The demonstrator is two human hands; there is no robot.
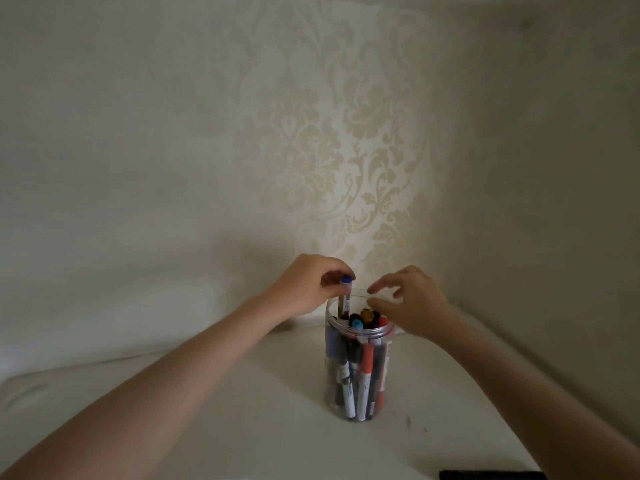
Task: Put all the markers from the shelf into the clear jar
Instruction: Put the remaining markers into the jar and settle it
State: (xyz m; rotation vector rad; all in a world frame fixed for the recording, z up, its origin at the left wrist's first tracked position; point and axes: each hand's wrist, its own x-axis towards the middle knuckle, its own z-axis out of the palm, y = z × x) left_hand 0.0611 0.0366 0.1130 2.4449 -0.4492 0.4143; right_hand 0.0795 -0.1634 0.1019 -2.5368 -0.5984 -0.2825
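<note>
i judge this the last drop: my left hand (311,285) pinches a blue-capped marker (346,295) upright, tip already inside the clear jar (360,358) mid-shelf (242,410). my right hand (408,303), fingers loosely spread, steadies the rim. next, release.

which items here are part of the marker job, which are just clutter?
In the job:
- clear jar, already holding many markers
- blue-capped marker, pinched by the left hand, going in
- right hand at the rim

Lying about:
- dark object at the bottom edge
</note>
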